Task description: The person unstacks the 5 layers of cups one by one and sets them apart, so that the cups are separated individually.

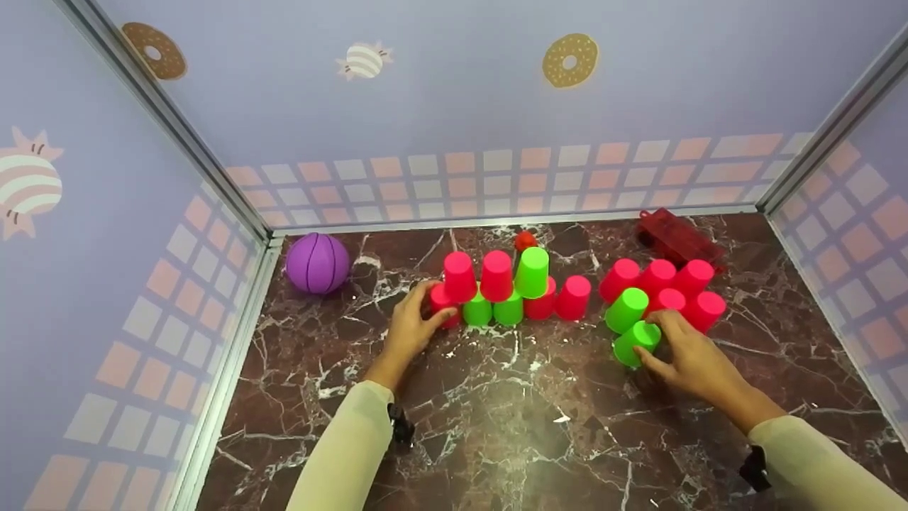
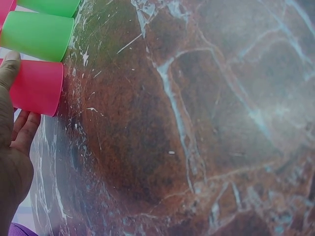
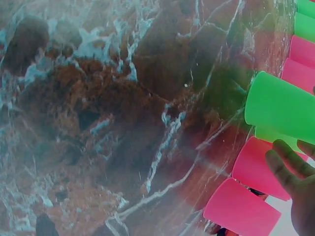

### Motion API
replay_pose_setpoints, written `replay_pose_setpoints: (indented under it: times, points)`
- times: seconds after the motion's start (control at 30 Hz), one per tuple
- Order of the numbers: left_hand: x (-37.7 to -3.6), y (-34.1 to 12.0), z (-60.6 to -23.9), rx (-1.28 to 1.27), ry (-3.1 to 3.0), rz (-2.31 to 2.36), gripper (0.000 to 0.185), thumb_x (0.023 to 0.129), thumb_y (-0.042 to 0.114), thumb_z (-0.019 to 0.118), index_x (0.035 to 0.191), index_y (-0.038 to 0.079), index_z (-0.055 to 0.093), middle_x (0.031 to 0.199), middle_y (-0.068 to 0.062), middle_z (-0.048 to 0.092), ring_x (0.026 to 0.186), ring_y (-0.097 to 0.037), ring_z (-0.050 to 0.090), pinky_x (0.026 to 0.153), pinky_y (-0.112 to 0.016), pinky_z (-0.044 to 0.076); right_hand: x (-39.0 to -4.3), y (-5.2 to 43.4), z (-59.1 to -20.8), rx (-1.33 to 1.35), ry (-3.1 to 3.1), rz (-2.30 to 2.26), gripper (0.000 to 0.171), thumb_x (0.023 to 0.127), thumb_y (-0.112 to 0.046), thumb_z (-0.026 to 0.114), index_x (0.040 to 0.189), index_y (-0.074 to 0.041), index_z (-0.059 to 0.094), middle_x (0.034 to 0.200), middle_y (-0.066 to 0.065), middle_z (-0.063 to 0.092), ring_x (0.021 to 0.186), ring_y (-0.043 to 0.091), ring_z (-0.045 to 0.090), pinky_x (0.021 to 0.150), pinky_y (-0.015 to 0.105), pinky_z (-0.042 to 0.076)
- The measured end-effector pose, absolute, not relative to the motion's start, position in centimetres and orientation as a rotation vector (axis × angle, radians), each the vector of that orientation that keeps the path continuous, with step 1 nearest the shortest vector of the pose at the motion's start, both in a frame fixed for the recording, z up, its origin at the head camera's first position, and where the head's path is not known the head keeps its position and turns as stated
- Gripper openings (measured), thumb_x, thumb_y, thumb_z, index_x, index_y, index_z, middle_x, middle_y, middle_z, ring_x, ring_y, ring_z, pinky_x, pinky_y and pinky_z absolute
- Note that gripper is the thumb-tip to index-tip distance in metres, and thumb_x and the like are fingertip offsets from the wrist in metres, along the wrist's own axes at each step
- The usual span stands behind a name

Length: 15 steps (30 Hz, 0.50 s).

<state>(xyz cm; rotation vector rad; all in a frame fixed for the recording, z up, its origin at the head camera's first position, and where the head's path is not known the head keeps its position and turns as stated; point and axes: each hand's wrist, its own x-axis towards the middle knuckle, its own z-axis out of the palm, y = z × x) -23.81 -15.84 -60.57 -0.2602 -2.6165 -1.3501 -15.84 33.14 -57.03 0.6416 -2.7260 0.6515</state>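
A two-level stack of upturned cups stands mid-table, with a pink cup [image 1: 460,275], another pink cup [image 1: 496,275] and a green cup [image 1: 532,271] on top. My left hand [image 1: 429,312] grips the leftmost bottom pink cup [image 1: 445,306], thumb in front and fingers behind. The left wrist view shows that pink cup [image 2: 37,86] under my thumb [image 2: 10,69], beside a green cup [image 2: 37,35]. My right hand [image 1: 652,344] holds a green cup [image 1: 635,342] at the front of a loose cluster of pink cups [image 1: 694,277]. The right wrist view shows this green cup [image 3: 283,105] near my fingers [image 3: 285,164].
A purple ball [image 1: 318,262] lies in the back left corner. A red see-through box [image 1: 677,238] sits at the back right, and a small red object [image 1: 525,240] behind the stack. Patterned walls close in three sides of the marble table [image 1: 496,426].
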Motion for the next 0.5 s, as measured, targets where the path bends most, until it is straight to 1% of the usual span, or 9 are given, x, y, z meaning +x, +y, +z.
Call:
replay_pose_setpoints:
  times: [0.07, 0.13, 0.27, 0.33, 0.43, 0.5]
  points:
    - [-23.8, -15.9, -60.6, -0.256, -2.624, -1.342, 0.064, 0.090, 0.035, 0.091, 0.144, 0.011, 0.066, 0.142, -0.018, 0.074, 0.133, -0.039, 0.071, 0.117, -0.055, 0.056, -16.0, 33.2, -56.6, 0.659, -2.710, 0.639, 0.050, 0.089, -0.014, 0.091, 0.128, -0.002, 0.061, 0.114, 0.011, 0.067, 0.086, 0.026, 0.067, 0.075, 0.049, 0.061]
    - [-23.9, -15.9, -60.6, -0.255, -2.629, -1.342, 0.064, 0.090, 0.036, 0.091, 0.144, 0.011, 0.066, 0.142, -0.018, 0.074, 0.133, -0.039, 0.071, 0.117, -0.055, 0.055, -16.3, 33.2, -56.1, 0.687, -2.680, 0.618, 0.050, 0.089, -0.015, 0.092, 0.128, -0.002, 0.063, 0.117, 0.013, 0.068, 0.084, 0.025, 0.067, 0.073, 0.048, 0.061]
    - [-24.0, -15.9, -60.7, -0.262, -2.629, -1.352, 0.065, 0.090, 0.036, 0.091, 0.144, 0.010, 0.066, 0.141, -0.018, 0.074, 0.132, -0.038, 0.072, 0.116, -0.055, 0.056, -17.4, 32.8, -55.0, 0.745, -2.592, 0.580, 0.051, 0.087, -0.016, 0.093, 0.127, 0.000, 0.066, 0.120, 0.015, 0.070, 0.079, 0.020, 0.063, 0.066, 0.043, 0.059]
    - [-24.0, -15.9, -60.7, -0.268, -2.622, -1.363, 0.065, 0.090, 0.035, 0.091, 0.144, 0.008, 0.066, 0.140, -0.018, 0.074, 0.132, -0.038, 0.072, 0.115, -0.054, 0.057, -18.1, 32.3, -54.4, 0.759, -2.568, 0.565, 0.051, 0.088, -0.018, 0.092, 0.128, 0.001, 0.066, 0.120, 0.015, 0.070, 0.078, 0.018, 0.060, 0.064, 0.041, 0.057]
    - [-24.0, -15.9, -60.6, -0.270, -2.618, -1.364, 0.065, 0.090, 0.034, 0.091, 0.143, 0.007, 0.066, 0.139, -0.019, 0.074, 0.131, -0.038, 0.072, 0.114, -0.054, 0.058, -19.2, 31.4, -53.6, 0.759, -2.557, 0.553, 0.052, 0.090, -0.021, 0.091, 0.130, 0.000, 0.066, 0.119, 0.016, 0.070, 0.077, 0.020, 0.058, 0.063, 0.041, 0.056]
    - [-23.9, -15.8, -60.6, -0.265, -2.621, -1.353, 0.064, 0.090, 0.034, 0.091, 0.143, 0.008, 0.066, 0.139, -0.019, 0.074, 0.131, -0.038, 0.072, 0.114, -0.053, 0.058, -20.0, 30.8, -53.0, 0.763, -2.558, 0.554, 0.053, 0.090, -0.023, 0.090, 0.131, 0.000, 0.066, 0.120, 0.018, 0.069, 0.079, 0.025, 0.061, 0.065, 0.044, 0.059]
